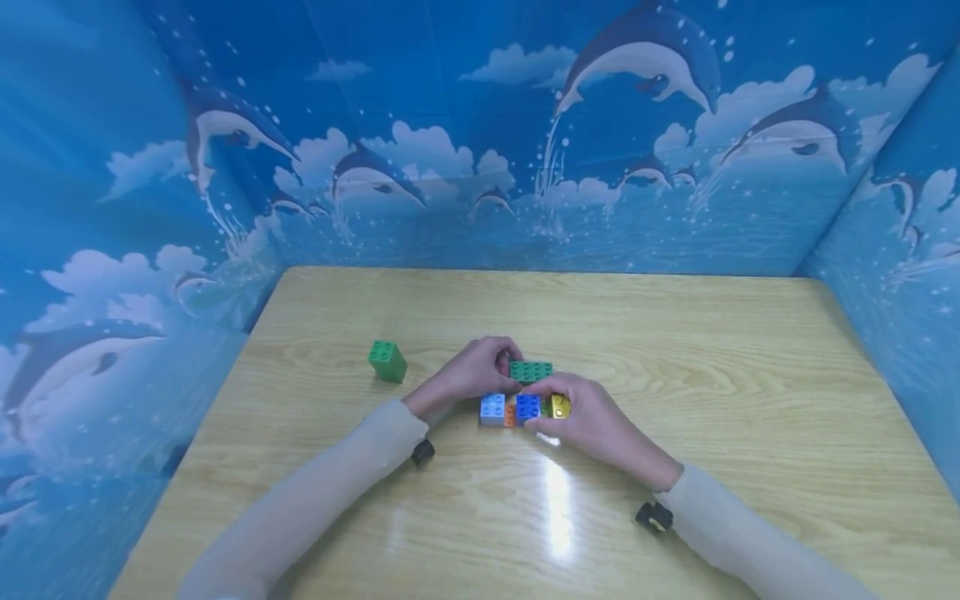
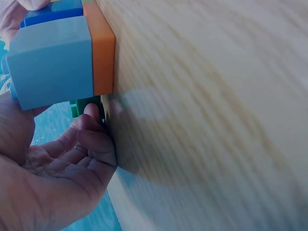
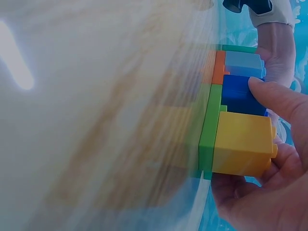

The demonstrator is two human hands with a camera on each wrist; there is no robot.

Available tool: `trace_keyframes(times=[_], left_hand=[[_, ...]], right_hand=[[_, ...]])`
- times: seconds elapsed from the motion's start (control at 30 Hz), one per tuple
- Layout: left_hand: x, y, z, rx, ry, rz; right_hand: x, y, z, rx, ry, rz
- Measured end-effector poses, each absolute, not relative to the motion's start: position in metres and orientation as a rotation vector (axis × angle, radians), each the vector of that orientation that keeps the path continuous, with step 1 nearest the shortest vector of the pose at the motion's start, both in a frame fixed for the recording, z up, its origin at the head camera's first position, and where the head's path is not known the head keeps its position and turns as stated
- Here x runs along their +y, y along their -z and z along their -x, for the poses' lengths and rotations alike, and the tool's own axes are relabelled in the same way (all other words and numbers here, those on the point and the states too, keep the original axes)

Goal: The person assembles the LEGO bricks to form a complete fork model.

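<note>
A row of toy building bricks lies on the table: a light blue brick point(image 1: 492, 407) and a dark blue brick point(image 1: 528, 407) on an orange brick point(image 2: 102, 53) and a light green brick point(image 3: 210, 130), with a yellow brick point(image 3: 243, 143) at the right end. My right hand point(image 1: 592, 418) pinches the dark blue brick, thumb in front and fingers behind. Just behind the row is a green brick point(image 1: 531, 372) with several studs. My left hand point(image 1: 480, 368) holds its left end between thumb and curled fingers, partly hidden by the light blue brick in the left wrist view.
A tall green brick point(image 1: 387, 362) stands apart on the wooden table point(image 1: 675, 333), left of my left hand. A blue dolphin-print cloth point(image 1: 450, 125) walls the back and sides. Dark wrist cameras sit under both sleeves.
</note>
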State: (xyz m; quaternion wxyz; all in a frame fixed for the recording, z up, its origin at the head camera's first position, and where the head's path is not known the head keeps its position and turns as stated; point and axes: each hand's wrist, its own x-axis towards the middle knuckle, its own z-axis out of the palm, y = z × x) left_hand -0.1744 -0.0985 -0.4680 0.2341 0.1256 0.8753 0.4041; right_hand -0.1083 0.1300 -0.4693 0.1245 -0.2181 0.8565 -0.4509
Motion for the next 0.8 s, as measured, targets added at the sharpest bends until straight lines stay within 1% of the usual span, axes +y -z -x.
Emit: trace_keyframes(times=[0.4,0.67,0.8], left_hand=[[-0.117,0.457,0.161,2.388,-1.19,-0.219],[-0.128,0.449,0.137,2.434,-1.244,-0.151],[-0.133,0.45,0.123,2.43,-1.246,-0.149]], right_hand=[[0.129,0.464,0.109,2.503,1.242,0.673],[0.141,0.453,0.106,2.491,1.214,0.629],[0.152,0.454,0.105,2.526,1.202,0.636]])
